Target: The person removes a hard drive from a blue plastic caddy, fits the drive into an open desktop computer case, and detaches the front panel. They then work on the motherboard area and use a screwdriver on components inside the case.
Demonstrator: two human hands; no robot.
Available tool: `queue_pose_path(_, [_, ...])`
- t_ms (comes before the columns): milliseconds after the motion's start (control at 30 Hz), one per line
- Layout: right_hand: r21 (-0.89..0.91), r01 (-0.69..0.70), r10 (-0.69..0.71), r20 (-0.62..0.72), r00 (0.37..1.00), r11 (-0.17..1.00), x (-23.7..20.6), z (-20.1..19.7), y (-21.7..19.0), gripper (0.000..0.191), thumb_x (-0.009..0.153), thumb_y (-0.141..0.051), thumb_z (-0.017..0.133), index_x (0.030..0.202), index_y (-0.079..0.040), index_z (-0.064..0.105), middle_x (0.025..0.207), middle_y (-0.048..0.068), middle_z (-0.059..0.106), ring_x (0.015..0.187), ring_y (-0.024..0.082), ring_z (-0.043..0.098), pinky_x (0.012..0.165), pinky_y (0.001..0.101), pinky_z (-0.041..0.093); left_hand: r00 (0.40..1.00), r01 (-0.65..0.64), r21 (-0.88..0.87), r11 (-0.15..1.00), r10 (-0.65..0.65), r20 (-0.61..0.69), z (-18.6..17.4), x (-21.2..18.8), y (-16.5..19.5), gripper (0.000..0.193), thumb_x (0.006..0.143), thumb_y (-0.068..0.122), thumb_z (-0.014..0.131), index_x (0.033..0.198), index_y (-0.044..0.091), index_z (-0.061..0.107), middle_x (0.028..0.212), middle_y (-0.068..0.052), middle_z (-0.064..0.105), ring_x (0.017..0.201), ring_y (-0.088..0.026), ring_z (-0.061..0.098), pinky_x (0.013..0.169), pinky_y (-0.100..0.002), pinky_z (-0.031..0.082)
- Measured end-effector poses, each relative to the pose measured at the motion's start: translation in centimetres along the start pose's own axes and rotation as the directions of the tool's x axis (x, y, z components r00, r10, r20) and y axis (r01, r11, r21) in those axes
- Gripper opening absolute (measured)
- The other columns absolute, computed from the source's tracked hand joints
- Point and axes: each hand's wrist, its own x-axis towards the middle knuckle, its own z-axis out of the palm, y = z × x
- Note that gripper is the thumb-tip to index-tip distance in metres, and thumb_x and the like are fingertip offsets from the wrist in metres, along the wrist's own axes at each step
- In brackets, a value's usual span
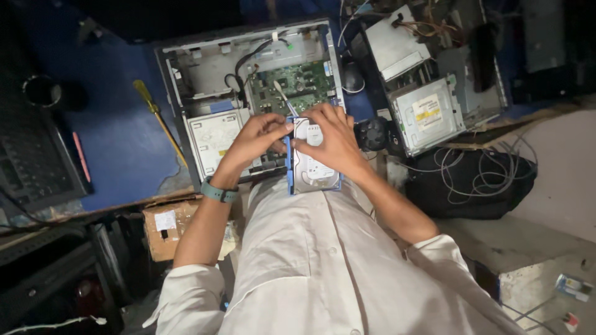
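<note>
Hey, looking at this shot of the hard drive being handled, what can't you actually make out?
Head view only:
- Upper hard drive: covered by the right hand and left hand.
- Drive's label: too small.
- Tool tip: hidden behind fingers.
- Left keyboard: dark, cut by the edge.

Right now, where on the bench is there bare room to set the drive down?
The blue mat left of the open computer case, around the yellow screwdriver, is bare. Right of both hands, the second case and the cables crowd the bench.
</note>
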Motion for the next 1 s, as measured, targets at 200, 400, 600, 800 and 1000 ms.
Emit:
queue_pose_path(200, [0.068, 0.146, -0.144, -0.038, 0.989, 0.987, 0.2, 0.5, -0.2, 0.053, 0.085, -0.04, 0.082, 0.127, -0.012, 0.065, 0.128, 0.004, 0.062, 0.123, 0.028, 0.052, 0.101, 0.0464, 0.037, 0.995, -0.093, -0.003, 0.996, 0.092, -0.047, -0.5, -1.2, -2.3, 0.036, 0.099, 0.029, 0.068, 0.115, -0.004, 0.066, 0.088, -0.001, 0.069, 0.072, -0.008, 0.067, 0.065, -0.024, 0.055])
queue_pose_path(400, [0.051, 0.143, -0.14, -0.056, 0.989, 0.988, -0.1, 0.8, -0.2, 0.052, 0.084, -0.039, 0.083, 0.125, -0.013, 0.066, 0.125, 0.006, 0.061, 0.122, 0.029, 0.052, 0.1, 0.0458, 0.037, 0.986, -0.145, 0.002, 0.989, 0.144, -0.083, -0.2, -1.0, -3.6, 0.034, 0.101, 0.027, 0.067, 0.116, -0.003, 0.066, 0.088, 0.0, 0.069, 0.077, -0.005, 0.066, 0.066, -0.024, 0.057])
queue_pose_path(600, [-0.058, 0.09, -0.091, -0.018, 0.996, 0.994, -0.4, 0.9, -0.6, 0.055, 0.082, -0.044, 0.083, 0.126, -0.014, 0.068, 0.124, 0.006, 0.06, 0.123, 0.03, 0.05, 0.097, 0.0484, 0.037, 0.991, -0.103, -0.01, 0.995, 0.101, -0.087, 0.3, -0.8, -3.3, 0.034, 0.1, 0.028, 0.066, 0.113, -0.004, 0.066, 0.084, -0.001, 0.069, 0.073, -0.007, 0.068, 0.063, -0.025, 0.057])
queue_pose_path(800, [-0.078, 0.066, -0.065, 0.015, 0.998, 0.995, -0.1, 0.8, -0.2, 0.058, 0.078, -0.044, 0.084, 0.125, -0.013, 0.068, 0.123, 0.007, 0.06, 0.122, 0.031, 0.05, 0.094, 0.0493, 0.038, 0.985, -0.11, 0.03, 0.994, 0.113, -0.131, 0.8, -0.8, -3.2, 0.034, 0.1, 0.029, 0.067, 0.11, -0.004, 0.068, 0.078, -0.002, 0.068, 0.069, -0.008, 0.068, 0.061, -0.024, 0.055])
queue_pose_path(1000, [-0.036, 0.072, -0.068, 0.099, 0.993, 0.997, 0.5, 0.8, 0.4, 0.054, 0.08, -0.043, 0.082, 0.124, -0.015, 0.069, 0.12, 0.007, 0.061, 0.119, 0.03, 0.053, 0.095, 0.048, 0.039, 0.985, -0.072, -0.026, 0.997, 0.067, -0.158, 1.3, -0.4, -3.4, 0.035, 0.1, 0.031, 0.066, 0.107, -0.003, 0.069, 0.079, -0.001, 0.067, 0.067, -0.007, 0.066, 0.059, -0.024, 0.054])
